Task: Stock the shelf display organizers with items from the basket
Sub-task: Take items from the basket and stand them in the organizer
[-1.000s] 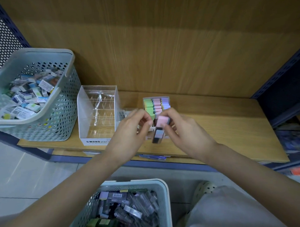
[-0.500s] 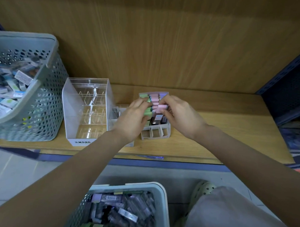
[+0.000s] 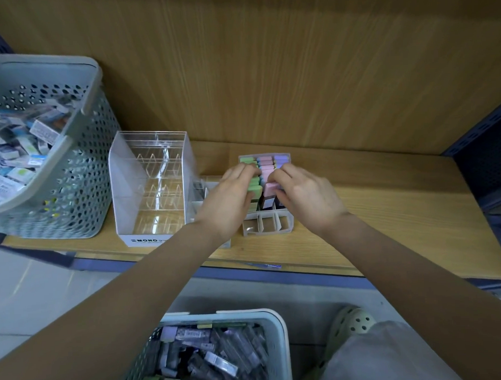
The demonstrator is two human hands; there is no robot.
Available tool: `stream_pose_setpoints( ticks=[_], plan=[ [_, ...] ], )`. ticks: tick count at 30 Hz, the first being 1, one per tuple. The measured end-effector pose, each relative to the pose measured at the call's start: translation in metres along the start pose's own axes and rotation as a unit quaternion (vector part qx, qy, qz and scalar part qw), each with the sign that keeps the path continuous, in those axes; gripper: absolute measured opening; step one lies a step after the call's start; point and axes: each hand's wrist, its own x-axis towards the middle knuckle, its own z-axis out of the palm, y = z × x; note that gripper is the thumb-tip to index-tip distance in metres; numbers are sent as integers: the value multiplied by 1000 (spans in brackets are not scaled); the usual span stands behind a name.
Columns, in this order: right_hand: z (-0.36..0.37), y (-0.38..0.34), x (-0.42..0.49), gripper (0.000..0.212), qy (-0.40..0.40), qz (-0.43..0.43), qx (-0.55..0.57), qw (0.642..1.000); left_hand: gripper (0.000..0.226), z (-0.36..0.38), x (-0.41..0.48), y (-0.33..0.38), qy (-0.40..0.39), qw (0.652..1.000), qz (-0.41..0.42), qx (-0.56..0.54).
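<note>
The small organizer (image 3: 268,232) is full in its far rows but empty in its near row, the clear organizer (image 3: 150,187) to its left is empty and the near basket (image 3: 279,331) is loaded, while the right hand (image 3: 306,196) pinches a pink item (image 3: 270,189) in the middle column and the left hand (image 3: 229,199) lays bent fingers on the green items (image 3: 255,189), its grip unclear.

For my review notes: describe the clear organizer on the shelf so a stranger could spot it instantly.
On the wooden shelf, look just right of the perforated grey basket at its left end. There stands the clear organizer, left of the white tray of pastel items. Unlike that tray, it is see-through, taller, and carries a white front strip printed MONO.
</note>
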Motion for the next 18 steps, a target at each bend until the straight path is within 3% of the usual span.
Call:
stream_pose_setpoints(
  ticks=[5, 9, 14, 18],
  plan=[
    [-1, -3, -1, 39, -23, -8, -75, 997, 31, -6, -1, 5, -27, 1000, -4, 15],
    [-5, -9, -5, 41, -36, 0, -113, 993, 43, -14, 4, 6, -74, 995, 8, 73],
    [-17, -23, -26, 64, -168, 42, -124, 977, 55, -25, -11, 16, -82, 977, 37, 193],
    [-36, -43, -45, 66, -55, 7, -132, 990, 56, -43, -68, 18, 18, 972, 123, 199]
  ],
)
